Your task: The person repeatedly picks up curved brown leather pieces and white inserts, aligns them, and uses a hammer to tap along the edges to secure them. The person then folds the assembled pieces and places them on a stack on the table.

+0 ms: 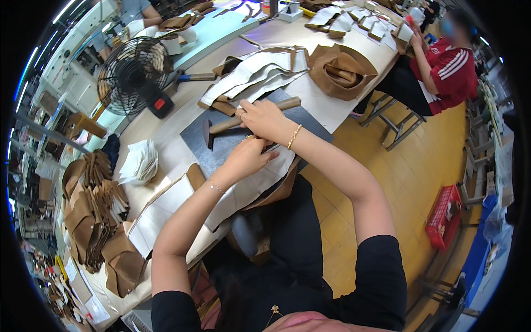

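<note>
Left hand (248, 156): fingers bent at the far end of one white-faced panel with brown leather edging (251, 185); the contact is hidden, so whether it pinches cannot be told. Right hand (266, 120): fingers curled, across the handle of one wooden-handled hammer with a dark metal head (208, 134); whether it grips the handle or only passes over it cannot be told.

Governing relation: the panel overlaps the near side of the dark grey flat slab (312, 124). From the hands it runs toward the wearer and leftward, long axis slanting that way; the left hand is nearer. The hammer lies on the slab, head to the left, handle roughly crosswise.

Beyond the slab: one stack of white-and-brown panels (257, 77), number not countable; one bowl-shaped brown leather bundle (342, 72); a second hammer with a wooden handle (200, 77), beyond and left; one black wire-cage fan (135, 74), farther left.

Left of the slab: one pile of white sheets (139, 161), sheets uncounted; one heap of brown leather pieces (91, 205), likewise.
</note>
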The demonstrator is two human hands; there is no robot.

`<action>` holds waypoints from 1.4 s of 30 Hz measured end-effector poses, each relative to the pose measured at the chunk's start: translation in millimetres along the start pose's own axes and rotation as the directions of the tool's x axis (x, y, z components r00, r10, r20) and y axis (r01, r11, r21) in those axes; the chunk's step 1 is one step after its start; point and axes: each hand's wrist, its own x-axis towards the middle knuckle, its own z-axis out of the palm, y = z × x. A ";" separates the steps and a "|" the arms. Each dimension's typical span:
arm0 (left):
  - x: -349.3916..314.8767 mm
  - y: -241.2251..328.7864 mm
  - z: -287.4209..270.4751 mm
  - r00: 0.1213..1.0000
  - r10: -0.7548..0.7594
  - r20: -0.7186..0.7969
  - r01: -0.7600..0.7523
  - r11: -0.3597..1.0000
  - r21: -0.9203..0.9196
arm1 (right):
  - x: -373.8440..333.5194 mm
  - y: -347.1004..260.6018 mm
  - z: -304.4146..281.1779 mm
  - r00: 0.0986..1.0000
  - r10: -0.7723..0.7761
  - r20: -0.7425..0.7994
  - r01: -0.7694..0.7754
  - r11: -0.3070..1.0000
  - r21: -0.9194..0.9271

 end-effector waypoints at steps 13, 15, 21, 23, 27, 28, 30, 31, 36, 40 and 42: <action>52.5 -11.6 26.2 0.954 0.020 -0.299 -0.049 0.995 -0.090 | -177.6 -16.0 -97.9 0.745 0.663 0.074 -0.579 0.586 0.566; 60.6 -16.7 23.4 0.952 -0.013 -0.305 -0.021 0.994 -0.106 | -178.6 -15.8 -92.8 0.743 0.668 0.038 -0.571 0.603 0.558; 61.2 -17.0 25.8 0.956 -0.007 -0.293 -0.028 0.993 -0.115 | -142.3 -17.2 -98.9 0.777 0.608 -0.162 -0.442 0.711 0.548; 61.2 -15.8 27.6 0.959 -0.031 -0.281 -0.001 0.993 -0.114 | -134.4 -13.5 -96.6 0.787 0.596 -0.160 -0.447 0.729 0.519; 63.3 -14.4 29.9 0.957 -0.026 -0.289 0.003 0.997 -0.078 | -135.5 -3.6 -85.5 0.793 0.601 0.093 -0.606 0.767 0.212; 64.2 -13.5 31.4 0.954 -0.008 -0.300 -0.006 0.999 -0.047 | -137.2 -1.8 -81.7 0.781 0.609 0.137 -0.624 0.767 0.147; 67.0 -9.2 35.7 0.947 0.025 -0.320 -0.022 1.000 0.014 | -138.0 -1.3 -80.3 0.763 0.621 0.179 -0.640 0.764 0.079; 68.7 -7.6 36.6 0.948 0.020 -0.317 -0.021 1.000 0.001 | -138.6 -2.2 -81.3 0.760 0.624 0.180 -0.644 0.761 0.079; 85.9 -8.5 40.2 0.955 0.020 -0.295 -0.048 0.995 -0.087 | -145.6 -0.4 -70.0 0.783 0.616 0.084 -0.622 0.774 0.119; 80.5 -5.8 41.4 0.949 0.088 -0.302 -0.080 0.996 0.041 | -148.2 1.0 -75.5 0.780 0.625 -0.040 -0.612 0.774 0.164; 77.7 -6.3 44.4 0.907 0.208 -0.367 -0.161 0.975 0.155 | -150.3 1.7 -74.5 0.774 0.633 -0.021 -0.621 0.766 0.167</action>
